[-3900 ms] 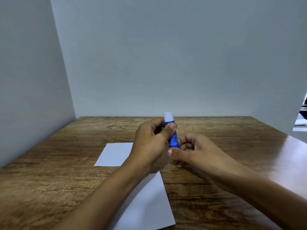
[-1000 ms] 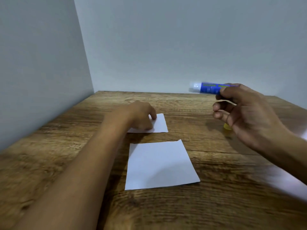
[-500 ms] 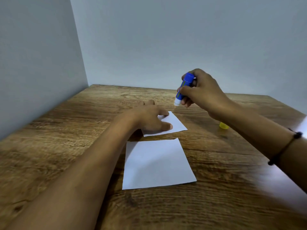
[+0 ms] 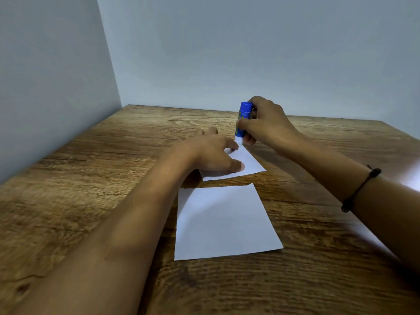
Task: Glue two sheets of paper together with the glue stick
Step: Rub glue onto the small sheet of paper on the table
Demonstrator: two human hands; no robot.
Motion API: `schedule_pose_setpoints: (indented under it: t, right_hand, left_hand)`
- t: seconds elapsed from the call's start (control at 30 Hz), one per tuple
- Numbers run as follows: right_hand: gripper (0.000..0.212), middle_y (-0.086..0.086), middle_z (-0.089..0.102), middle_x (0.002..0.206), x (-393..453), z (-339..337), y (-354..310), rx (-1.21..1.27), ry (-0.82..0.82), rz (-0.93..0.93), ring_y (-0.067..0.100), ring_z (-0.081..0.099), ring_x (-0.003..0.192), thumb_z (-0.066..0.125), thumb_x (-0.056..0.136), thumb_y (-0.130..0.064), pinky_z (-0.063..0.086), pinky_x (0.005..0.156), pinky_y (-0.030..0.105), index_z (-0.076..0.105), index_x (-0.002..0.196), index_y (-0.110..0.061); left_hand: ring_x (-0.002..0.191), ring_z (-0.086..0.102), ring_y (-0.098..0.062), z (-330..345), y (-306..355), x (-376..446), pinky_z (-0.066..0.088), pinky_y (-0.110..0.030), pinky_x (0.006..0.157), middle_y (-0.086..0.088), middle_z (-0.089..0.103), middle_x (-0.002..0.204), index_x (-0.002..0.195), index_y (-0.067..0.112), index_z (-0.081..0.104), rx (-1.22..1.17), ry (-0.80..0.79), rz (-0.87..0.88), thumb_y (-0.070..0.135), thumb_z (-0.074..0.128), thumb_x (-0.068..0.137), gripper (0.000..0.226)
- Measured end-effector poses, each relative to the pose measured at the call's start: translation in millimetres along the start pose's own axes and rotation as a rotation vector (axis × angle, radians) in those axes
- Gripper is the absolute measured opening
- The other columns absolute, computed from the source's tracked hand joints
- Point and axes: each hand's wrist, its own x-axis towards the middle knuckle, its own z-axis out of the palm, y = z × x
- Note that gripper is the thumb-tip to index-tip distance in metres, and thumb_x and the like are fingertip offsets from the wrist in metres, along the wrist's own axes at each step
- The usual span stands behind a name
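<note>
Glue stick (image 4: pixel 243 120), gripped uncapped in the right hand (image 4: pixel 266 123), touches the far sheet (image 4: pixel 246 162) at twelve o'clock; the left hand (image 4: pixel 212 155) presses it flat, fingers spread. Gluing seems just begun; the near sheet (image 4: pixel 225 221) on the tabletop (image 4: pixel 91 178) is unjoined.

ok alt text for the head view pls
The right hand presses a blue glue stick, tip down, onto the far paper, which the left hand pins flat on a wooden table. A second paper lies nearer, untouched.
</note>
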Motion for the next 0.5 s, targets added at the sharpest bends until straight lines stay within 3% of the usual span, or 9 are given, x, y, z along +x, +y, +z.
schedule_pose_setpoints:
  t: [0.5]
  right_hand:
    - [0.024, 0.013, 0.058, 0.089, -7.1, -1.2, -5.1, -0.018, 0.052, -0.036, 0.035, 0.063, 0.082, 0.056, 0.082, -0.011, 0.052, 0.078, 0.049, 0.05, 0.103, -0.004]
  left_hand:
    - [0.129, 0.022, -0.033, -0.2, -0.3, -2.8, 0.027, -0.051, 0.101, -0.007, 0.031, 0.135, 0.133, 0.041, 0.033, 0.026, 0.007, 0.0, 0.056, 0.049, 0.079, 0.058]
